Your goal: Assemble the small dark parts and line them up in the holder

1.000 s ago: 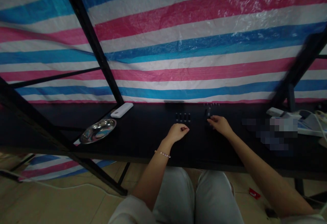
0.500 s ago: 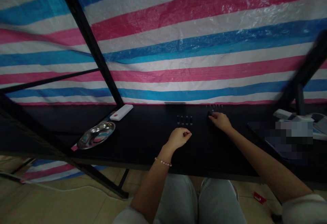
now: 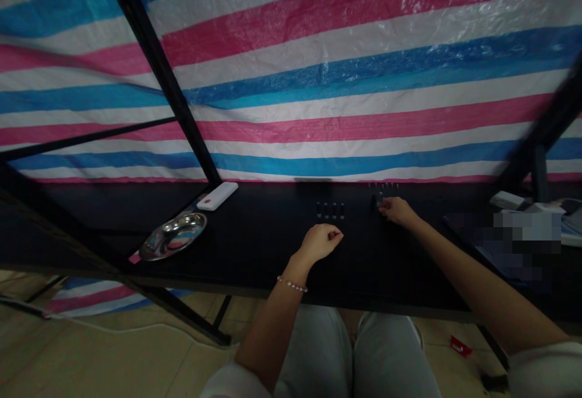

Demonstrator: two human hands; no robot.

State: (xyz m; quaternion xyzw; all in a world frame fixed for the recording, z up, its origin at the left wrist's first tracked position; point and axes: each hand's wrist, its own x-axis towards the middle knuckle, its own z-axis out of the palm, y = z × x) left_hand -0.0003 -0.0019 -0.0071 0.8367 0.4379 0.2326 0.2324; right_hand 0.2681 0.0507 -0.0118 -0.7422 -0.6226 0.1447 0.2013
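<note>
My left hand (image 3: 321,242) hovers over or rests on the black table, fingers curled and thumb pressed in. Whatever it may hold is hidden. Just beyond it stands a row of several small dark cylinders (image 3: 334,210) with light ends. To the right, my right hand (image 3: 396,211) is closed at the fingertips around or against a small pale piece (image 3: 380,197), too small to name. A dark little cylinder (image 3: 373,202) is just left of those fingertips. Behind them, several tiny pale pieces (image 3: 382,186) line the table's back edge.
A shiny metal dish (image 3: 200,222) and a white oblong box (image 3: 218,195) are on the left of the black table (image 3: 254,246). White items (image 3: 504,200) and a dark flat object (image 3: 473,243) lie at the right. Black frame posts (image 3: 154,62) stand before a striped sheet (image 3: 341,131).
My right hand has shifted slightly right, away from the dark cylinder, which now shows beside the fingertips. My left hand stays curled in nearly the same place.
</note>
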